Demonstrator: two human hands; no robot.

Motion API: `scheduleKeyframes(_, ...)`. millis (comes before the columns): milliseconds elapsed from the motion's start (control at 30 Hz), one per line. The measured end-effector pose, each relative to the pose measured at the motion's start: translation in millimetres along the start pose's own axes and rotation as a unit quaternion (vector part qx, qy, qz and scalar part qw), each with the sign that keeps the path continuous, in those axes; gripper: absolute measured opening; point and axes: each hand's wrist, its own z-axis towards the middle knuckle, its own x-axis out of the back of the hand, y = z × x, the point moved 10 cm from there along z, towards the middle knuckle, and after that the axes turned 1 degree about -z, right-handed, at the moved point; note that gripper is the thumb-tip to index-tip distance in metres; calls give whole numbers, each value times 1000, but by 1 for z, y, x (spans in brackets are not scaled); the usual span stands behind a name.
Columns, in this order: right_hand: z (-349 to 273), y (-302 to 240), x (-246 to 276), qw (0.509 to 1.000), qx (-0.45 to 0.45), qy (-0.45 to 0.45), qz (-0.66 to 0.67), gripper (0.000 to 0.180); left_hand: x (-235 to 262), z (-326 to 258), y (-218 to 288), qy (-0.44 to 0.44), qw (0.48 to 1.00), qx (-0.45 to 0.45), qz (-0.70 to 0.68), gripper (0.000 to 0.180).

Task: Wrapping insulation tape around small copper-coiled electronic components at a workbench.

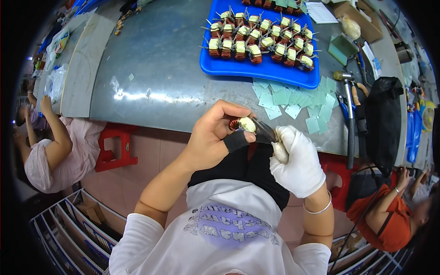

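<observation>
My left hand (206,137), with a black band round the thumb, pinches a small coil (247,124) of copper-coloured wire with pale yellow tape over it. My right hand (300,162) wears a white glove and is closed round the wrapped handles of pliers (265,130). The dark jaws of the pliers reach to the right side of the coil, by its wire ends. Whether they grip a wire is too small to tell. Both hands are held just off the near edge of the metal table (151,68).
A blue tray (256,74) with several rows of similar coils stands at the back. Thin pale green square sheets (286,97) lie scattered before it. To the right are a hammer (350,119) and a black bag (382,123). Other people sit at both sides, near red stools (114,146).
</observation>
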Motion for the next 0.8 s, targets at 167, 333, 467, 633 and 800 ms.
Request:
scheduleKeyframes(167, -1, -7, -4, 997, 2, -9, -73, 25, 4, -5, -2, 71, 996, 26, 52, 40)
scheduleKeyframes(333, 2, -2, -3, 994, 25, 5, -104, 27, 4, -3, -5, 84, 995, 11, 47, 36)
scheduleKeyframes(467, -3, 15, 13, 998, -9, 59, -3, 29, -1, -2, -9, 73, 995, 64, 28, 26)
scheduleKeyframes(633, -2, 23, 0, 933, -106, 124, 322, 28, -9, -6, -20, 43, 995, 85, 38, 21)
scheduleKeyframes(800, 9, 15, -4, 940, -50, 145, 303, 18, -14, -5, -17, 31, 991, 81, 104, 22)
